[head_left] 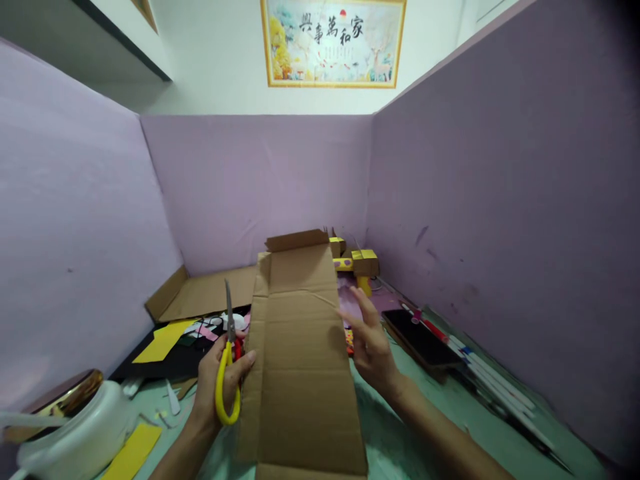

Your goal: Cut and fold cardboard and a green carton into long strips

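Note:
A long brown cardboard piece (305, 360) with creased flaps stands tilted in front of me. My left hand (220, 373) is closed around scissors (229, 383) with yellow and red handles, blades pointing up. Its thumb rests on the cardboard's left edge, so the hand grips both; its other fingers are partly hidden. My right hand (373, 347) is by the cardboard's right edge with fingers apart and nothing held. Whether its fingertips touch the board I cannot tell.
More cardboard (210, 293) leans at the back left, near yellow paper (165, 341). A white pot-like container (75, 433) stands front left. Right lie a black phone-like slab (420, 337) and several pens (493, 380). Yellow-and-brown box shapes (365, 263) stand behind. Purple panels (260, 180) enclose the table.

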The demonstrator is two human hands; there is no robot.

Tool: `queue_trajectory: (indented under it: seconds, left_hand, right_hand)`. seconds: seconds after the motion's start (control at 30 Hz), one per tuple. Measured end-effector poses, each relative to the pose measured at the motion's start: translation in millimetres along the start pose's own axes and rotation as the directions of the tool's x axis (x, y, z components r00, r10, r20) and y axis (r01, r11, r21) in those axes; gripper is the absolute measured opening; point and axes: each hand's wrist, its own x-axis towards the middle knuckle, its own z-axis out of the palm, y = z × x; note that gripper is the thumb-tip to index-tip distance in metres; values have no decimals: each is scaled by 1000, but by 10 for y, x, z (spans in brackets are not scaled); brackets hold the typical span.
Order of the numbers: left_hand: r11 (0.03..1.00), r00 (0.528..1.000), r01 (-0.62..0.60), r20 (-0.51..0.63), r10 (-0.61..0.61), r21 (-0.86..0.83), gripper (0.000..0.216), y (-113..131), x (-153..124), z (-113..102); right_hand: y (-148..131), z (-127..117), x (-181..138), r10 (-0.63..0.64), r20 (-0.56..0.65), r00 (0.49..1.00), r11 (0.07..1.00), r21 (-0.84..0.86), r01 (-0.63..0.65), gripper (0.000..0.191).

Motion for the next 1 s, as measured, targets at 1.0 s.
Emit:
queue_trajectory:
  seconds: [1.0]
  left_hand:
    - [931,991,119,-10,-131,-344,39,119,60,-78]
  right_hand:
    - [-315,124,-175,531,767,362,40,404,-914,37]
